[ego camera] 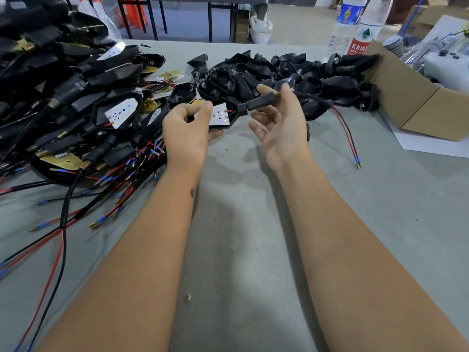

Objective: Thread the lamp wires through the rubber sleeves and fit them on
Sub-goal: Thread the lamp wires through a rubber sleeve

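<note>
My left hand [189,129] grips a black lamp housing with a white LED board [220,115] above the grey table. A black rubber sleeve [258,104] sits on the housing's stem, and my right hand [281,118] pinches that sleeve between thumb and forefinger, the other fingers spread loosely. From the sleeve a black cable runs right and splits into a red and a black wire [347,134] that end in blue and brass terminals on the table.
A heap of wired lamps [76,102] covers the left side, wires trailing toward the front. Loose black housings [279,72] pile up behind my hands. A cardboard box [411,97] stands at the right, two water bottles [355,29] behind it.
</note>
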Demonstrator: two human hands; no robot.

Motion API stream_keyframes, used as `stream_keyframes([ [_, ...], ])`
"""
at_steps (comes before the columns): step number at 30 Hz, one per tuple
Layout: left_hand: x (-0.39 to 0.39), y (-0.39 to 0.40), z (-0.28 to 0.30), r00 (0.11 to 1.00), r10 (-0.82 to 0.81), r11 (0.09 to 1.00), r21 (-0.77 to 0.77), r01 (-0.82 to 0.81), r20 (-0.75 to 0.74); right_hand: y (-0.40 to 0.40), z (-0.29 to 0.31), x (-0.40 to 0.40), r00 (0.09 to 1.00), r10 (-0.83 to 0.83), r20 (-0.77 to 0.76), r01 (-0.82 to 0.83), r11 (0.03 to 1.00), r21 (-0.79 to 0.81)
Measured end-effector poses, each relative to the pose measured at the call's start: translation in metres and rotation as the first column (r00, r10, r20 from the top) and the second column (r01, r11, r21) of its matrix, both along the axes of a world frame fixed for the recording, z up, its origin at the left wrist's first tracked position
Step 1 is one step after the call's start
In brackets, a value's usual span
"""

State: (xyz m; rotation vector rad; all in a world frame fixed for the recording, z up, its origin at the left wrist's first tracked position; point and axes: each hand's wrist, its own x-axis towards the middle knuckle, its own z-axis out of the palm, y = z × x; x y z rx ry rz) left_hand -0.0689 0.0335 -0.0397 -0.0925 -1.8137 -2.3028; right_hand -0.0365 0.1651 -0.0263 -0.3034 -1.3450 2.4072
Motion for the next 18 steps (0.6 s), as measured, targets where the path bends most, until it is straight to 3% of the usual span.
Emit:
stream_keyframes([
  [8,0.0009,-0.0027,0.0024,0.967,0.212,0.976,-0.023,-0.217,-0.141,0.0027,-0.0038,-0.0014,0.991,-0.108,0.077,0.107,0.994,0.026],
  [12,0.0051,-0.0057,0.0037,0.953,0.203,0.979,0.020,-0.204,-0.225,0.0054,-0.0041,-0.0023,0.988,-0.133,0.080,0.134,0.991,-0.004],
  [18,-0.0029,-0.0075,0.0002,0.971,0.194,0.980,-0.017,-0.199,-0.141,0.0065,-0.0037,-0.0003,0.996,-0.093,0.012,0.094,0.993,-0.077],
])
